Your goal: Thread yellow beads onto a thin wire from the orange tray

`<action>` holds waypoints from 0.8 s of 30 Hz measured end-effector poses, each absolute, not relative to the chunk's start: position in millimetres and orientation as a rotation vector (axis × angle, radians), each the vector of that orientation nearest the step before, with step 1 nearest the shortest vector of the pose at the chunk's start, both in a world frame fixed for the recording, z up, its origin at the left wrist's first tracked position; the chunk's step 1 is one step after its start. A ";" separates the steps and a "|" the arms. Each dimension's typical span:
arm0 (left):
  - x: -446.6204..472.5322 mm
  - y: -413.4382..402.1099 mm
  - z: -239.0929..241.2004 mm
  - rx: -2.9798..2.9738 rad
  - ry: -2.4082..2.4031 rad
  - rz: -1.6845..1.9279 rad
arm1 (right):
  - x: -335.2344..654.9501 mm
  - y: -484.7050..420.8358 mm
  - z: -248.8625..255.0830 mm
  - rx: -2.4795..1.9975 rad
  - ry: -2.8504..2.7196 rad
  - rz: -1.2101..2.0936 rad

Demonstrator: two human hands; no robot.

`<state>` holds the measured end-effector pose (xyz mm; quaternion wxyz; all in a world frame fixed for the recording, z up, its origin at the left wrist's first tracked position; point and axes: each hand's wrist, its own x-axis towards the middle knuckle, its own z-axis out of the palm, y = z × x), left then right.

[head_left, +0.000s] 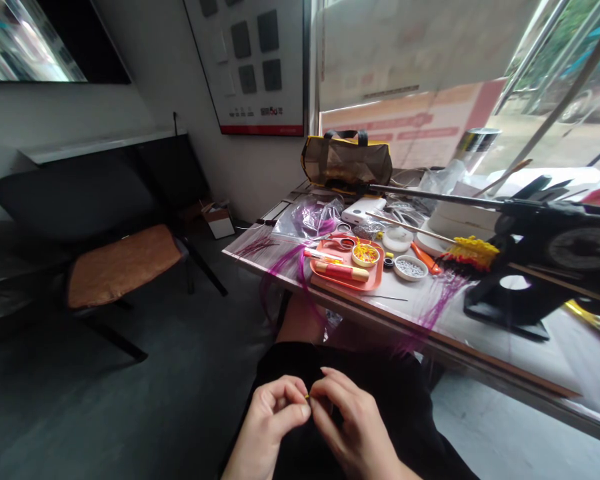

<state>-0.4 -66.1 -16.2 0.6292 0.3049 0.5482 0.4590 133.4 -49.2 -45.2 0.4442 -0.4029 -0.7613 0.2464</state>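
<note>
My left hand (275, 410) and my right hand (347, 417) meet over my lap at the bottom of the head view, above dark clothing. Both are closed in a pinch, fingertips touching around a tiny yellowish piece (307, 397) held between them. What that piece is I cannot make out. Above my hands runs the front edge of a work table (505, 353) with purple strands (280, 280) hanging over it.
An orange tray (367, 281) carries tubes and a small bowl of yellow bits (365, 254). Beside it are a bowl of beads (411, 268), a black stand (540, 267) with a rod, and a dark-and-yellow bag (347, 160). A chair with a brown cushion (123, 263) stands at left.
</note>
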 end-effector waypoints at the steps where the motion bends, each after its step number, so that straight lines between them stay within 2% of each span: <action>1: -0.4 -66.4 -16.4 0.682 1.260 1.055 | 133.5 -49.2 -45.2 -0.989 -1.890 0.618; 15: -11.2 -64.9 -15.5 0.791 1.228 0.917 | 132.7 -46.2 -40.1 -0.878 -2.000 0.503; 19: -15.1 -65.4 -14.1 0.965 1.284 0.829 | 133.3 -45.3 -41.4 -0.855 -2.012 0.473; 24: -17.6 -64.9 -16.1 1.214 1.417 0.927 | 133.1 -46.8 -43.0 -0.926 -1.977 0.511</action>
